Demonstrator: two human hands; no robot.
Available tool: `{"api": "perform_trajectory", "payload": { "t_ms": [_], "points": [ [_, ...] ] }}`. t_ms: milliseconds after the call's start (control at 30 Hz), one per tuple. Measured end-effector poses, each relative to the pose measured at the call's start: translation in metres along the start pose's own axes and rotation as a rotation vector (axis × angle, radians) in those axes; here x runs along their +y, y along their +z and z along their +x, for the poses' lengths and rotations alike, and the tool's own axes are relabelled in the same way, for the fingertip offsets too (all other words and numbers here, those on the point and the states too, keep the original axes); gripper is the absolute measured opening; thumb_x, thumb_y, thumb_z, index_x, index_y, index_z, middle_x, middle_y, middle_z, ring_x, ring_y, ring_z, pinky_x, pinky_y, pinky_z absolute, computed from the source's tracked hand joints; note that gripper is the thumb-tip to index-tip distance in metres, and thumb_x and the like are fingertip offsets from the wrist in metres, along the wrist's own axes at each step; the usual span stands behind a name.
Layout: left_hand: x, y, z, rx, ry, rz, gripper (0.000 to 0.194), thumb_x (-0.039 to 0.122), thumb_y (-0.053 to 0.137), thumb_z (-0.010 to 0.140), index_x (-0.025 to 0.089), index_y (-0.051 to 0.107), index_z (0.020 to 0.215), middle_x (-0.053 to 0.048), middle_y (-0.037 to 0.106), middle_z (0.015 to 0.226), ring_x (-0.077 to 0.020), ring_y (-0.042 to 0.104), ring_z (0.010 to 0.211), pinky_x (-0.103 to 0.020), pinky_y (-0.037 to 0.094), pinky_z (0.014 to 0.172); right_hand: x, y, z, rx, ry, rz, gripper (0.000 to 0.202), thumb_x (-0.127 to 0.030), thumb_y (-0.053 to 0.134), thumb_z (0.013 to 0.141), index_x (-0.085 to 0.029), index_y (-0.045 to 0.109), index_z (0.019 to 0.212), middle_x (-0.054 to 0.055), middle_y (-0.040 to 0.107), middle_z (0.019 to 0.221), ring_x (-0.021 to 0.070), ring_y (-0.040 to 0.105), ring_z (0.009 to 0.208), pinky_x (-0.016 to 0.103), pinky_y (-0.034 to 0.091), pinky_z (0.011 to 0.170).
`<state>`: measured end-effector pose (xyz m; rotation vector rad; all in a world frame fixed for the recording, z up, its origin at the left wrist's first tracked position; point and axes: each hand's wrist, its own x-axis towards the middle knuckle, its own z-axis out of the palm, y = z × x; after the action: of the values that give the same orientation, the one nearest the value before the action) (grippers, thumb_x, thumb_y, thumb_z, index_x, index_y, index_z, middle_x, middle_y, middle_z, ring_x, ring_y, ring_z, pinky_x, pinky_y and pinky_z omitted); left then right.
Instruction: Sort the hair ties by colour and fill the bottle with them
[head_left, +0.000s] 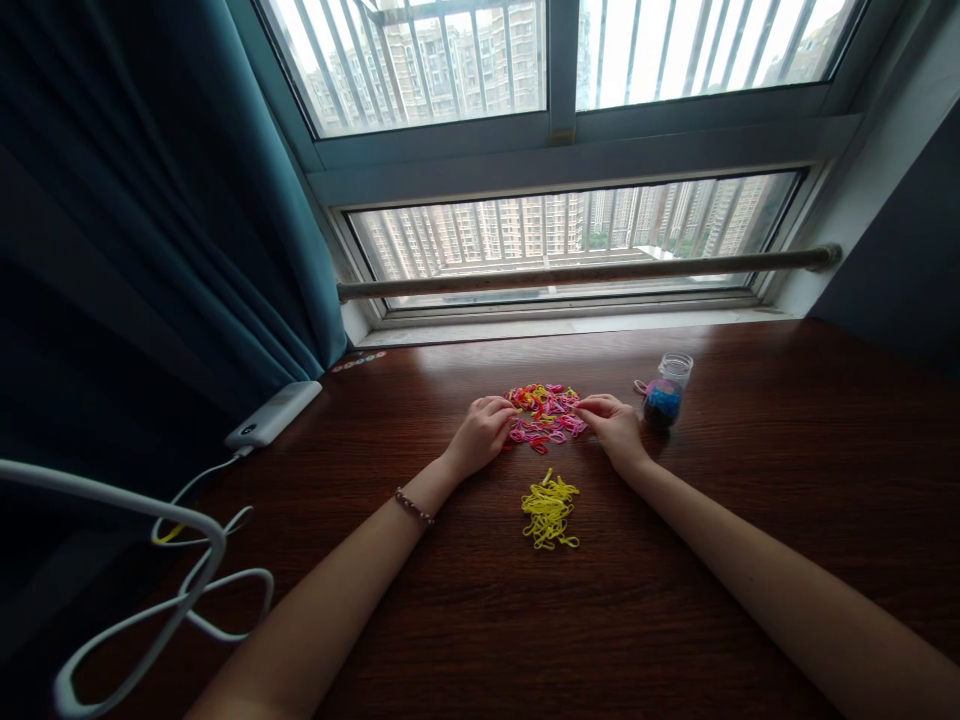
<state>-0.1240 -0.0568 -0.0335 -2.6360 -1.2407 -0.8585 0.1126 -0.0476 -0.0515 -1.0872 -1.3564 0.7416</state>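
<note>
A loose pile of pink, red, orange and yellow bands (pixel 546 412) lies on the dark wooden table between my hands. My left hand (pixel 484 430) is at the pile's left edge, its fingers pressed together; what they hold, if anything, is too small to tell. On the right edge of the pile, my right hand (pixel 611 425) has thumb and fingertips pinched, and whatever is between them cannot be made out. Nearer to me lies a separate heap of yellow bands (pixel 550 512). A bracelet is round my left wrist.
Just right of my right hand stands a clear jar (pixel 666 395) with blue and dark contents, a pink loop beside it. At left are a white power bank (pixel 276 413), a looping white cable (pixel 217 540) and a blue curtain (pixel 247 200). A window rises behind the table (pixel 420 620).
</note>
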Motion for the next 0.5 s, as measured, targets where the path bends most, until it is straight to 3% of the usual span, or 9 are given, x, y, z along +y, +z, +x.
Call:
{"api": "perform_trajectory", "payload": {
  "t_ms": [333,500],
  "points": [
    [0.0,0.001,0.0,0.014,0.003,-0.009,0.019,0.02,0.043,0.084,0.018,0.058,0.097,-0.006,0.059,0.099,-0.0191,0.05,0.099,-0.037,0.038,0.089,-0.009,0.002,-0.002,-0.055,0.141,0.145,0.026,-0.038,0.062,0.067,-0.014,0.065,0.079,0.007,0.067,0.074,0.02,0.063,0.07,0.028,0.049,0.061],
    [-0.001,0.001,0.0,0.031,0.008,-0.013,0.018,0.019,0.045,0.084,0.018,0.058,0.097,-0.006,0.059,0.099,-0.0189,0.05,0.098,-0.037,0.039,0.089,-0.012,0.003,-0.002,-0.082,0.183,0.185,0.025,-0.038,0.061,0.068,-0.015,0.059,0.078,0.005,0.065,0.068,0.0168,0.061,0.057,0.023,0.046,0.046]
  ]
}}
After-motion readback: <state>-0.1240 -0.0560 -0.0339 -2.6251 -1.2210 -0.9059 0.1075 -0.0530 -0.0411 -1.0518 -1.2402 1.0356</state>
